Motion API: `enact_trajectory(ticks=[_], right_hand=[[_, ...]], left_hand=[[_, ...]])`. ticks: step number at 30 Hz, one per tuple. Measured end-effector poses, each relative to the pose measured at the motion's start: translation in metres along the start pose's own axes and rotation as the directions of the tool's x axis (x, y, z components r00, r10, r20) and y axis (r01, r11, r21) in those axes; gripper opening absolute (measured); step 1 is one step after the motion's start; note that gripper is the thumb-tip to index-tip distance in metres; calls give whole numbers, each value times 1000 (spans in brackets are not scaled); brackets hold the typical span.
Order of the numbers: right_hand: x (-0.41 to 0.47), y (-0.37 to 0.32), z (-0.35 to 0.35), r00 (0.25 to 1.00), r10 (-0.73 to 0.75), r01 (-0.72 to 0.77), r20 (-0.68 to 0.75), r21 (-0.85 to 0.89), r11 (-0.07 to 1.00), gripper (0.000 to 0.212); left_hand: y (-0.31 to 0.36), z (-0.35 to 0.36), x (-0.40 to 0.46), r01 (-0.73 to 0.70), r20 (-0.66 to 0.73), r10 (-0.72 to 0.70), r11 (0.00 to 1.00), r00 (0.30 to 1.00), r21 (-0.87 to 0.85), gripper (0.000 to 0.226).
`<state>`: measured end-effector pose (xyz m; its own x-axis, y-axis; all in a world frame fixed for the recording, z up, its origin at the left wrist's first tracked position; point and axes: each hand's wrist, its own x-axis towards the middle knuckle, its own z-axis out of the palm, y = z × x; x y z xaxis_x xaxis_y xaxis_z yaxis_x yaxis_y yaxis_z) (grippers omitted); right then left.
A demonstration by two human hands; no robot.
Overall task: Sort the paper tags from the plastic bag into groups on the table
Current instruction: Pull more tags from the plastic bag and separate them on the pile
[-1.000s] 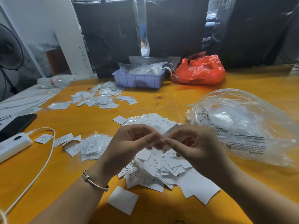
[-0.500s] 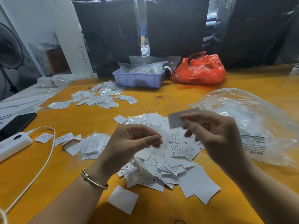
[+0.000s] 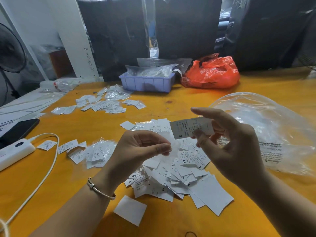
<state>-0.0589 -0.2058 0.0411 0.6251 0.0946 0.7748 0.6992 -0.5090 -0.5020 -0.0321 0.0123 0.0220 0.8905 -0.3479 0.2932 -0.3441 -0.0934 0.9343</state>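
One white tag (image 3: 191, 128) marked "S" is pinched in the right hand (image 3: 234, 147); left hand (image 3: 136, 151) fingers pinch clear film.

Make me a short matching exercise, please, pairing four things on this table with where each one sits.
Things:
1. red bag
2. phone
3. tag marked S
4. blank paper square

Places:
A. pinched in the right hand
B. nearest table edge, below the big pile
C. far side, right of the blue tray
D. left edge, by the white charger

Pairs: 1-C, 2-D, 3-A, 4-B
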Motion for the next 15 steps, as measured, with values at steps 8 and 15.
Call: enact_trajectory(ticks=[8, 15], right_hand=[[-2, 0, 2, 999, -42, 38, -21, -182, 983, 40], [-3, -2, 1, 998, -41, 33, -39, -202, 979, 39]], left_hand=[[2, 0, -1, 5, -14, -5, 1000, 1000, 0, 15], [1, 1, -1, 13, -23, -12, 1000, 1000, 28, 13]])
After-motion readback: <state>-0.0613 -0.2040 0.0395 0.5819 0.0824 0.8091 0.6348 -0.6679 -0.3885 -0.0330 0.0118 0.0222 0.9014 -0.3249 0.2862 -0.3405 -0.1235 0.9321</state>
